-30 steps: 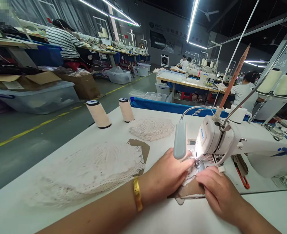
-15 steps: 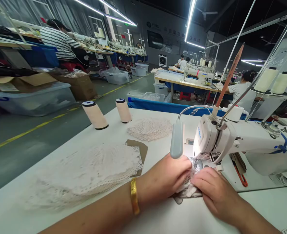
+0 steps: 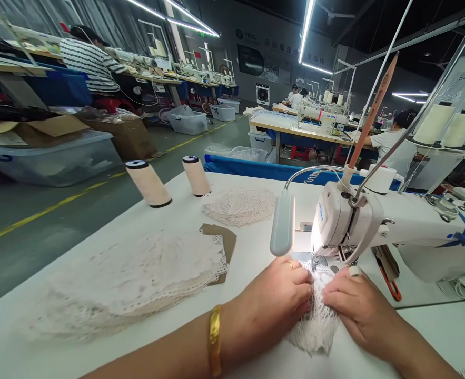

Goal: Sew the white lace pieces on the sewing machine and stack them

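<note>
A strip of white lace (image 3: 316, 321) lies under the needle area of the white sewing machine (image 3: 335, 221) and hangs toward me over the table. My left hand (image 3: 277, 295), with a gold bangle at the wrist, grips the lace's left edge with bent fingers. On the right edge, my right hand (image 3: 360, 305) pinches the lace between thumb and fingers. Both hands sit just in front of the presser foot, under a small lamp (image 3: 283, 223). To the left a large pile of white lace pieces (image 3: 137, 284) rests partly on a brown card (image 3: 226, 247).
Two peach thread cones (image 3: 149, 184) and a smaller lace stack (image 3: 240, 206) stand farther back on the table. An orange-handled tool (image 3: 391, 284) lies beside the machine. A pencil (image 3: 374, 110) sticks up from it. Co-workers sit at other machines beyond.
The lace, bunched between my hands before, now lies spread out and reaches farther toward me. My right hand has shifted slightly right, so the hands are farther apart.
</note>
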{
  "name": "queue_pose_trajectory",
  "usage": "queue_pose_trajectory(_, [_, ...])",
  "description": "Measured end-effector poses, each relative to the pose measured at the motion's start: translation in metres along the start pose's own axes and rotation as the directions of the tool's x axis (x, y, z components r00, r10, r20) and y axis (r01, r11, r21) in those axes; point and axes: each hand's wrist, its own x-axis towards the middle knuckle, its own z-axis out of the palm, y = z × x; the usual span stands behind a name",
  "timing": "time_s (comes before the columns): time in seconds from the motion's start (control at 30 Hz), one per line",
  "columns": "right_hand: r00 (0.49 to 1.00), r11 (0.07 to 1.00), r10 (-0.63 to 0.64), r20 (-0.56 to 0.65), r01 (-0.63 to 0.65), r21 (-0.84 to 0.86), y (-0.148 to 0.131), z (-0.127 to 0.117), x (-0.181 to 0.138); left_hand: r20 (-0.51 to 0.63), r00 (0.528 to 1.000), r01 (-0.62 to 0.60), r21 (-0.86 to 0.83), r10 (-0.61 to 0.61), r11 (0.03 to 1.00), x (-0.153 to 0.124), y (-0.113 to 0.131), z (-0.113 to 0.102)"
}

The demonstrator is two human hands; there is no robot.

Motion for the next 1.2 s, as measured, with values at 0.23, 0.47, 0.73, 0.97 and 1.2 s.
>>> queue_pose_trajectory(0.23, [1.0,0.999,0.017,0.005,-0.017,-0.046,0.003,0.0,-0.002,0.0,1.0,0.025,0.002,-0.025,1.0,-0.002,0.002,0.001])
queue_pose_trajectory(0.47, [1.0,0.998,0.015,-0.025,-0.016,-0.054,0.005,0.003,0.002,-0.013,0.999,0.05,0.035,-0.049,0.998,0.0,-0.004,0.0])
queue_pose_trajectory(0.73, [0.996,0.998,0.011,-0.086,-0.016,-0.06,0.005,0.004,0.001,-0.078,0.997,-0.017,-0.035,0.014,0.999,0.002,-0.002,-0.005])
queue_pose_trajectory(0.97, [0.996,0.992,-0.05,0.072,0.041,0.119,-0.006,-0.007,0.002,0.048,0.997,-0.054,-0.155,0.062,0.986,-0.007,0.015,-0.008])
queue_pose_trajectory(1.2, [0.998,0.995,-0.045,0.035,0.042,0.091,-0.004,-0.004,0.002,0.036,0.996,-0.085,-0.062,0.088,0.994,-0.006,0.011,-0.007])
